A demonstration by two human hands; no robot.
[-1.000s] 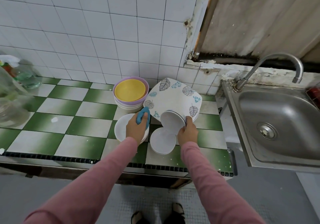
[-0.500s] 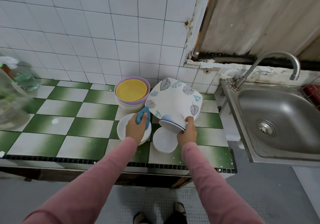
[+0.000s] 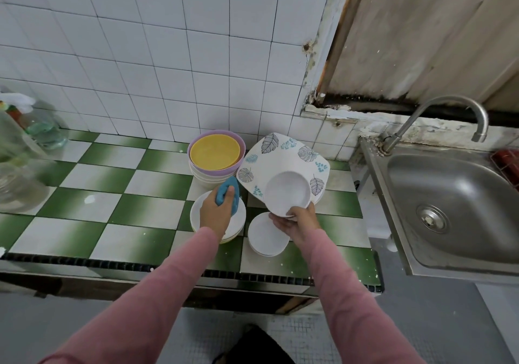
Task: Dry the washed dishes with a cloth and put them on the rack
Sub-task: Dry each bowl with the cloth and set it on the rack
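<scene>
A blue cloth [image 3: 226, 192] is being gripped in the left hand [image 3: 216, 214], over a white dish stack [image 3: 196, 217]. A small white bowl [image 3: 288, 195] is being pinched by its near rim in the right hand [image 3: 300, 220], tilted. A slip is being risked by the thin, likely wet pinch; the leaf-patterned plate [image 3: 283, 158] just behind is being crowded. No rack is being shown.

White tiled wall [image 3: 168, 54], green-checked counter [image 3: 92, 203], steel sink [image 3: 449, 209], grey floor [image 3: 435, 321].
</scene>
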